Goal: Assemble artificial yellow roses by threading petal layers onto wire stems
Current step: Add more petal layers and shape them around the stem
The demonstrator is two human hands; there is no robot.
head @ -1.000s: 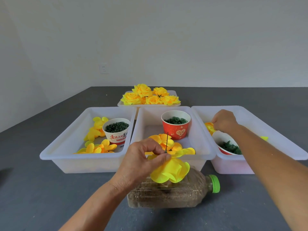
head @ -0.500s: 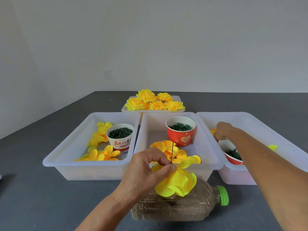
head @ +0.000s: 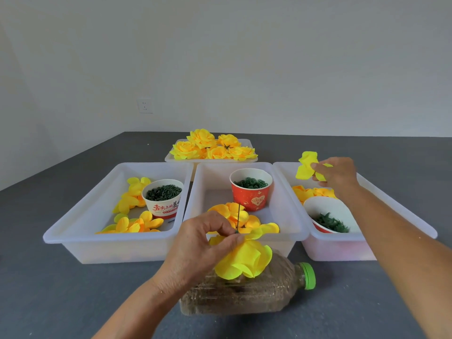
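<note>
— Hands first: what are both of them holding?

— Left hand (head: 203, 243) pinches a thin wire stem (head: 238, 216) between thumb and fingers, the wire standing upright, with a half-built yellow rose (head: 244, 261) hanging just under the fingertips. Right hand (head: 338, 173) is raised over the right bin (head: 401, 216), its fingers gripping a loose yellow petal layer (head: 305, 166).

— And the big things around them?

— All of it sits on a dark grey counter (head: 49, 289). Three white bins stand side by side: the left bin (head: 80, 231) holds petal layers and a white paper cup (head: 163, 201) of dark green bits; the middle bin (head: 288, 216) holds a red paper cup (head: 252, 192) of green rings and more orange-yellow petals; the right one holds petals and a tilted cup (head: 327, 216) of green pieces.

— Behind them?

— A white tray (head: 249, 145) piled with finished yellow roses (head: 212, 148), touching the far edge of the middle bin.

— Anything nearer?

— A clear plastic bottle (head: 244, 294) lies on its side just below the rose, green cap (head: 308, 276) pointing right.

— Smallest?

— A wall socket (head: 144, 105) on the back wall.
</note>
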